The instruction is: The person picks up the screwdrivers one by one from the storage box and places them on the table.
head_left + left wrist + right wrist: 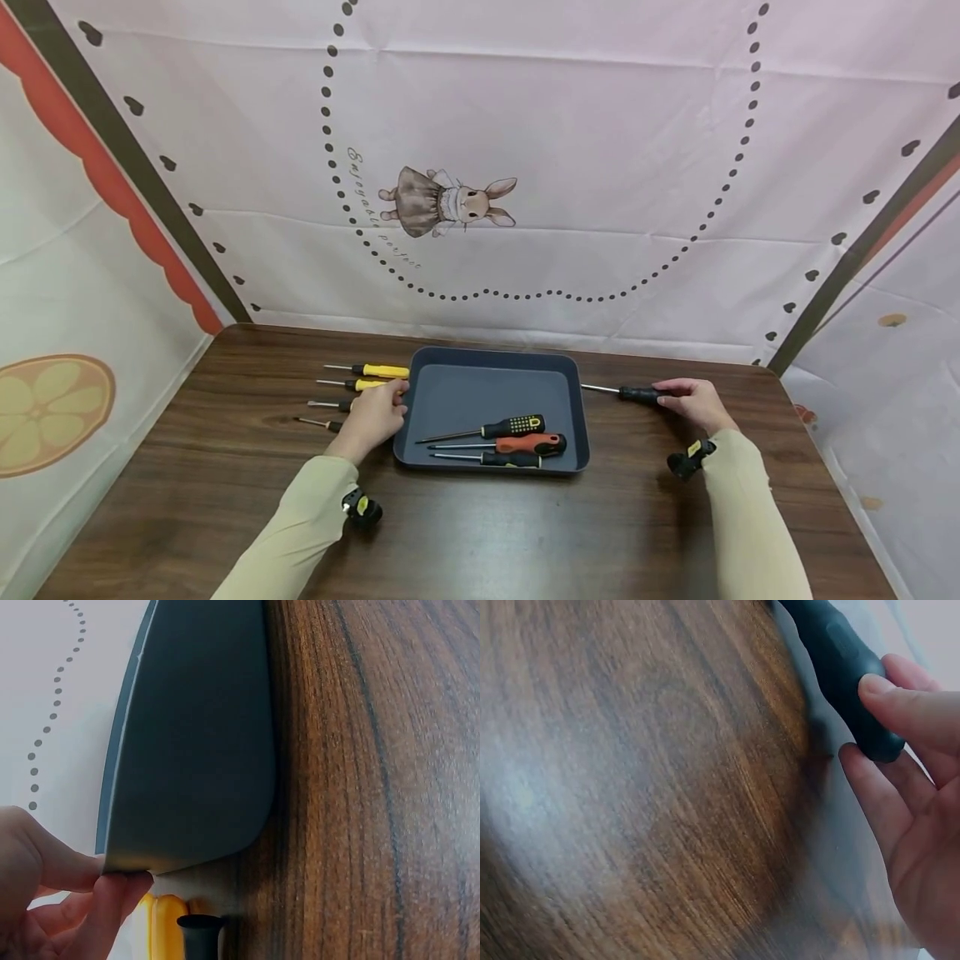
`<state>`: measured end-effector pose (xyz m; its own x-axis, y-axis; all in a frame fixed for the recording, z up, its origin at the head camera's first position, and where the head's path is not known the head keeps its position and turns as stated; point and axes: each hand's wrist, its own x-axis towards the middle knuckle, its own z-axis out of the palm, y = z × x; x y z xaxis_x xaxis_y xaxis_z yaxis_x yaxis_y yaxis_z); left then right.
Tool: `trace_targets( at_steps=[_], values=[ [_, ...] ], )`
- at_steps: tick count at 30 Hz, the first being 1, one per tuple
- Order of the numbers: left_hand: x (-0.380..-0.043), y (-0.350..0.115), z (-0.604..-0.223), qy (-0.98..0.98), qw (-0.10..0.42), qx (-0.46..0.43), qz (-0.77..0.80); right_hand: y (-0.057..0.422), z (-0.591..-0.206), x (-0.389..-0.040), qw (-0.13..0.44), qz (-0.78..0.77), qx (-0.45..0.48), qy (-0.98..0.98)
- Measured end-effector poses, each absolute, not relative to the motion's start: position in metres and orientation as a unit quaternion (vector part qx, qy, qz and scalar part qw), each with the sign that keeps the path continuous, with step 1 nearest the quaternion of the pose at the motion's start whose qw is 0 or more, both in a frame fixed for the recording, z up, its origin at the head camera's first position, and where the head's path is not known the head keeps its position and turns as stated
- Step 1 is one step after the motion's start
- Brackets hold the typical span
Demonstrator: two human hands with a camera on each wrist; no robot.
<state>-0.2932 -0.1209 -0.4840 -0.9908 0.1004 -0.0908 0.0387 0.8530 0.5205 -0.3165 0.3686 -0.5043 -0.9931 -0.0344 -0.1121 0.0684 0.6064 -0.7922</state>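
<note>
A dark grey tray (487, 358) sits on the table, its left rim pinched between the thumb and fingers of my left hand (377, 414). In the left wrist view those fingers (112, 896) grip the tray wall (195, 750) at a corner. Right of the tray, my right hand (697, 402) holds a black-handled screwdriver (637, 394) by the handle's end, its shaft pointing left toward the tray's right side. The right wrist view shows the thumb pressed on the dark handle (847, 671). Three screwdrivers lie in the tray, one with a red-and-black handle (528, 444).
Left of the tray, several screwdrivers lie in a column with their tips leftward, two with yellow handles (384, 371) and others dark-handled (333, 426), partly behind my left hand. A printed cloth (600, 167) hangs behind the wooden table (495, 533).
</note>
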Motion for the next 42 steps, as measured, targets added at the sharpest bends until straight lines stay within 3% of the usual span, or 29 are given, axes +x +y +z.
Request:
trace_targets(
  at_steps=[31,42],
  values=[
    [-0.292,-0.118,-0.485,0.959,0.056,0.046,0.275,0.367,-0.49,-0.312,0.069,-0.431,-0.013,0.9],
    [-0.293,-0.123,-0.482,0.959,0.058,0.044,0.275,0.357,-0.464,-0.316,0.052,-0.438,-0.029,0.897]
  ],
)
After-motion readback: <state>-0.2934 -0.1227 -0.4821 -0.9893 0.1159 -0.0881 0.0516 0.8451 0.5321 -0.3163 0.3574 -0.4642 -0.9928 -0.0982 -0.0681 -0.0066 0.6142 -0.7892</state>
